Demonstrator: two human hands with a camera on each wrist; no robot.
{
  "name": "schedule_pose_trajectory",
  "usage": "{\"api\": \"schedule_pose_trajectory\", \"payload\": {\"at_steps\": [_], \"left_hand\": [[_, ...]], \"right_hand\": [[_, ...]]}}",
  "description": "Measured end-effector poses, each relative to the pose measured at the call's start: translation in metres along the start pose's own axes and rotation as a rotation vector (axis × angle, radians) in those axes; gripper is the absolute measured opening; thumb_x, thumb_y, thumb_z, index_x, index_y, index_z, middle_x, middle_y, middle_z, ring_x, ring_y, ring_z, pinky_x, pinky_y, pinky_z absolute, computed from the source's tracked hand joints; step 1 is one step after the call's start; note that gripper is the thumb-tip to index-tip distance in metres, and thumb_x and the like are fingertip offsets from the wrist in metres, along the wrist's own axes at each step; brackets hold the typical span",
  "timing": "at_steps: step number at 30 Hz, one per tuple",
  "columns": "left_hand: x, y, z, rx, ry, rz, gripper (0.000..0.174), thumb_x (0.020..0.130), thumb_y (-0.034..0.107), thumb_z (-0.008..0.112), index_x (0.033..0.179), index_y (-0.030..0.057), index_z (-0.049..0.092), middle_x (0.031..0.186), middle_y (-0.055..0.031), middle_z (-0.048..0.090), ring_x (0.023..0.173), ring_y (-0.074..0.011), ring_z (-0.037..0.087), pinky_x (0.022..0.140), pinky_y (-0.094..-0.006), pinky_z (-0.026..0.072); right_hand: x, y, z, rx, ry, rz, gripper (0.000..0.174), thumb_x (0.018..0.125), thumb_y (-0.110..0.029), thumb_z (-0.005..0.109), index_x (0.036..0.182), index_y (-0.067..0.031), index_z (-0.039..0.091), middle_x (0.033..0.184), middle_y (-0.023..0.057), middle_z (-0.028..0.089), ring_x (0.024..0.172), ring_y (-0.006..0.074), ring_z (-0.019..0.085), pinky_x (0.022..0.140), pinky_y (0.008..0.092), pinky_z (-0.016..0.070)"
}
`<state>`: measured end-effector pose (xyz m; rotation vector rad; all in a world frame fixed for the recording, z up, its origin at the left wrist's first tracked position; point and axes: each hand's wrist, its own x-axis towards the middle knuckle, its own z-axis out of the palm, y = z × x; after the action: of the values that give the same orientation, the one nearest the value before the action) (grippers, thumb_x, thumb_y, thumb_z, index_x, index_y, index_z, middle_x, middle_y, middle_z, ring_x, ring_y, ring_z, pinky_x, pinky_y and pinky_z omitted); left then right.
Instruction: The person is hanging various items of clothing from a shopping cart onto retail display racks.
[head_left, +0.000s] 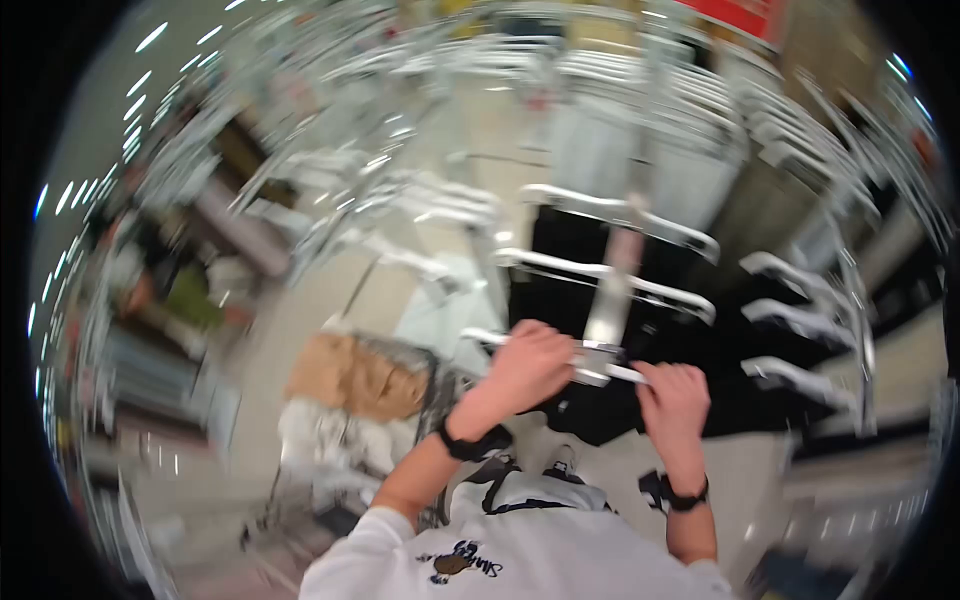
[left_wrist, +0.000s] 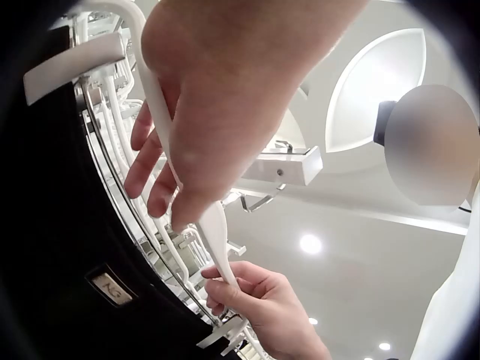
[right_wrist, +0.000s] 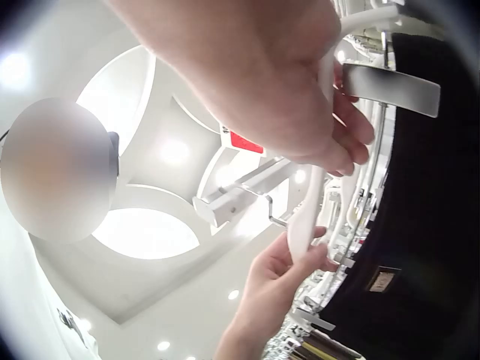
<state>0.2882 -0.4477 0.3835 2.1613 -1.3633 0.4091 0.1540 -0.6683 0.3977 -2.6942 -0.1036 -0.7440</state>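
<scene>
A white clothes hanger (left_wrist: 214, 232) crosses in front of the body at the end of a display rail. My left hand (head_left: 537, 360) grips one side of it, its fingers curled round the bar. On the other side my right hand (head_left: 675, 400) pinches the hanger between thumb and fingers. From its broad clip (left_wrist: 75, 67) hangs a black garment (left_wrist: 52, 217) with a small metal label (left_wrist: 112, 287) at the waistband. The hanger's middle lies right by the rail end (head_left: 593, 375).
More white hangers (head_left: 600, 265) with black clothes hang farther along the rail (head_left: 625, 250). To the right, another rack (head_left: 860, 350) carries hangers. Beside the left arm is a cart or basket with brown paper-like stuff (head_left: 355, 380) and white cloth (head_left: 345, 440). Racks also stand at far left.
</scene>
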Motion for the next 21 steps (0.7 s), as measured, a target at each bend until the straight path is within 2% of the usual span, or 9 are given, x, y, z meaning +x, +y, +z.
{"api": "schedule_pose_trajectory", "payload": {"at_steps": [5,7,9,11,12,15,17,19,21], "left_hand": [[-0.012,0.006,-0.011,0.054,0.150,-0.060,0.045,0.074,0.013,0.075,0.118,0.0110,0.065,0.107,-0.0043,0.062,0.110,-0.0242,0.058,0.104,-0.0412,0.0401],[-0.033,0.014,-0.028,0.079,0.248,-0.103,0.055,0.077,0.017,0.078,0.130,0.0095,0.061,0.127,-0.0089,0.059,0.124,-0.0274,0.054,0.109,-0.0458,0.0388],[-0.075,0.012,-0.038,0.020,0.382,-0.212,0.049,0.082,0.016,0.077,0.129,0.0131,0.064,0.130,-0.0089,0.059,0.123,-0.0291,0.056,0.107,-0.0482,0.0426],[-0.138,0.004,-0.034,0.116,0.460,-0.391,0.049,0.081,0.011,0.077,0.128,0.0131,0.064,0.131,-0.0092,0.060,0.119,-0.0291,0.059,0.098,-0.0433,0.0468],[-0.176,0.001,-0.033,0.145,0.448,-0.530,0.050,0.082,0.012,0.076,0.130,0.0128,0.062,0.132,-0.0109,0.058,0.120,-0.0313,0.058,0.099,-0.0426,0.0476],[-0.295,0.000,-0.017,0.194,0.299,-0.920,0.053,0.087,0.019,0.072,0.138,0.0142,0.056,0.134,-0.0137,0.056,0.123,-0.0351,0.056,0.102,-0.0453,0.0462],[-0.383,0.008,0.000,0.253,0.211,-1.111,0.056,0.088,0.025,0.071,0.141,0.0167,0.053,0.135,-0.0141,0.055,0.123,-0.0363,0.055,0.103,-0.0479,0.0447],[-0.442,0.033,-0.003,0.222,0.115,-1.323,0.060,0.089,0.031,0.071,0.144,0.0165,0.052,0.140,-0.0149,0.052,0.127,-0.0371,0.052,0.105,-0.0494,0.0424],[-0.487,0.060,-0.006,0.187,-0.002,-1.497,0.061,0.090,0.036,0.071,0.144,0.0158,0.052,0.142,-0.0147,0.051,0.130,-0.0372,0.050,0.106,-0.0500,0.0413]], "right_hand": [[-0.007,-0.036,-0.014,0.028,0.124,-0.116,0.033,0.087,-0.017,0.073,0.116,-0.0036,0.066,0.125,0.0114,0.062,0.120,0.0262,0.058,0.114,0.0451,0.0377],[-0.037,-0.029,-0.002,0.453,0.337,-0.134,0.011,0.089,-0.008,0.069,0.095,0.0005,0.070,0.096,0.0168,0.068,0.091,0.0308,0.067,0.085,0.0450,0.0524],[-0.048,-0.030,0.001,0.803,0.159,-0.429,0.029,0.102,-0.021,0.060,0.119,0.0019,0.066,0.096,0.0125,0.070,0.075,0.0247,0.065,0.069,0.0329,0.0509],[-0.049,-0.051,0.016,1.082,-0.081,-0.410,0.030,0.101,-0.027,0.058,0.110,-0.0002,0.067,0.089,0.0151,0.069,0.062,0.0286,0.062,0.061,0.0386,0.0499],[-0.053,-0.065,0.037,1.235,-0.097,-0.284,0.025,0.094,-0.020,0.066,0.077,-0.0013,0.067,0.069,0.0105,0.065,0.065,0.0234,0.065,0.062,0.0347,0.0495],[-0.025,-0.118,0.047,1.307,-0.161,-0.367,0.043,0.096,-0.034,0.064,0.066,-0.0036,0.063,0.051,0.0031,0.055,0.047,0.0179,0.056,0.051,0.0297,0.0408],[-0.004,-0.137,0.050,1.364,-0.260,-0.470,0.041,0.098,-0.034,0.062,0.070,-0.0034,0.066,0.062,0.0070,0.062,0.052,0.0212,0.059,0.049,0.0295,0.0405],[0.024,-0.179,0.040,1.765,-0.097,-0.866,0.031,0.101,-0.030,0.058,0.117,-0.0048,0.067,0.104,0.0105,0.070,0.074,0.0273,0.064,0.065,0.0372,0.0484],[0.033,-0.237,0.010,1.900,0.123,-0.826,0.037,0.101,-0.034,0.057,0.129,-0.0101,0.063,0.125,0.0053,0.066,0.094,0.0253,0.062,0.071,0.0351,0.0467]]}}
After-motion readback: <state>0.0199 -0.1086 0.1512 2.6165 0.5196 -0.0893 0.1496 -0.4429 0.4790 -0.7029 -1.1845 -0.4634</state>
